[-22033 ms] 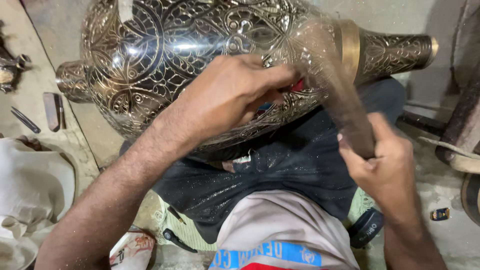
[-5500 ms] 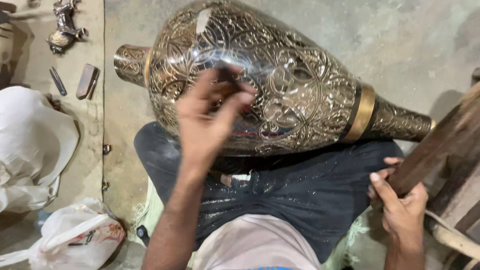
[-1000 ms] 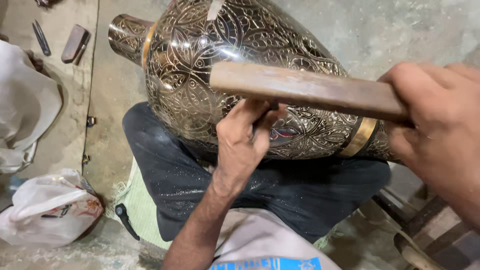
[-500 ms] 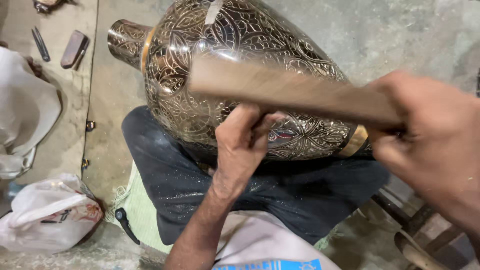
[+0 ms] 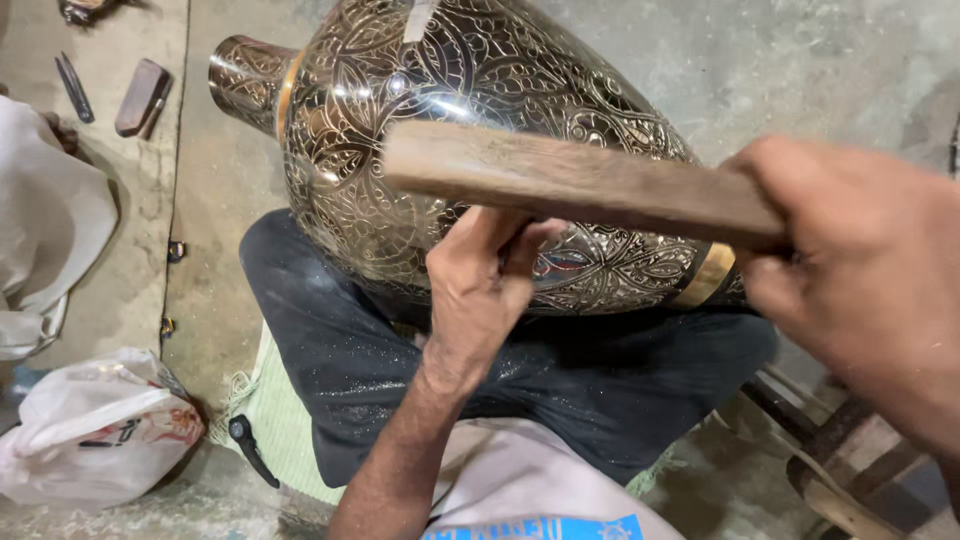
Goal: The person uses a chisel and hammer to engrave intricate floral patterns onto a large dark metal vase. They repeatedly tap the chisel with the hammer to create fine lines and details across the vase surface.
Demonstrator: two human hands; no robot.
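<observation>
Since half a second ago the wooden stick (image 5: 580, 185) has dropped slightly over the engraved metal vase (image 5: 440, 130), which lies across the lap. The left hand (image 5: 480, 290) pinches a small tool against the vase; the right hand (image 5: 860, 270) stays clenched on the stick.

Setting: I log this as a floor-level metal craft workshop. Evidence, placed from my left hand (image 5: 480, 290):
- engraved metal vase (image 5: 460, 130) touching it, lying across my lap
- wooden stick (image 5: 570, 185) just above it, gripped in my right hand (image 5: 860, 270)
- bare, dusty concrete floor (image 5: 790, 70) beyond
- small hand tools (image 5: 140, 95) lying loose, well apart, far upper left
- white plastic bag (image 5: 95, 435) on the ground, lower left
- woven green mat (image 5: 280, 420) under me
</observation>
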